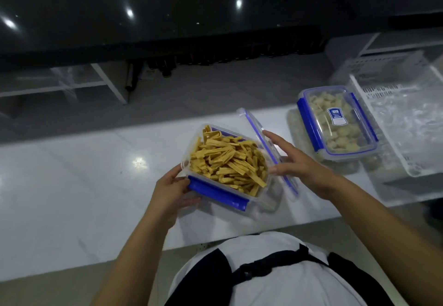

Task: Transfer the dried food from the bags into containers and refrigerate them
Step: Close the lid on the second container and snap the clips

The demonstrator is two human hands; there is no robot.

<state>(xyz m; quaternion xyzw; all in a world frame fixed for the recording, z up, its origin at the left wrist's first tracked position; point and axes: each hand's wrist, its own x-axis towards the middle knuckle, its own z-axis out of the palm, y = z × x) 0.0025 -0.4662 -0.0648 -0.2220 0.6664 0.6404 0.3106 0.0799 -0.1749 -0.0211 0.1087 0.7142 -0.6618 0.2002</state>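
Left hand [173, 192]: it grips the near left corner of the open container [261, 192]; the thumb lies on the rim and the fingers curl under the blue clip [217, 193].
Right hand [297, 165]: the fingers are spread wide and it holds the lid [265, 147]; the thumb presses on the lid's near side and the fingertips reach its far side.
Lid: clear with a blue seal line, tilted up on edge, touching the right side of the open container.
Open container: clear plastic, it sits on the white bench [72, 186], turned at an angle, in front of the person.
Dried food [227, 162]: yellow strips, they fill the open container up to the rim.
Second container [335, 123]: it stands to the right on the same bench, with its lid on and both blue clips down; pale round pieces are inside, and a blue label is on top.
Basket [405, 114]: white plastic, just beside the second container on the right; crumpled clear plastic lies in it.
Person: white shirt with dark straps, at the bottom of the view.
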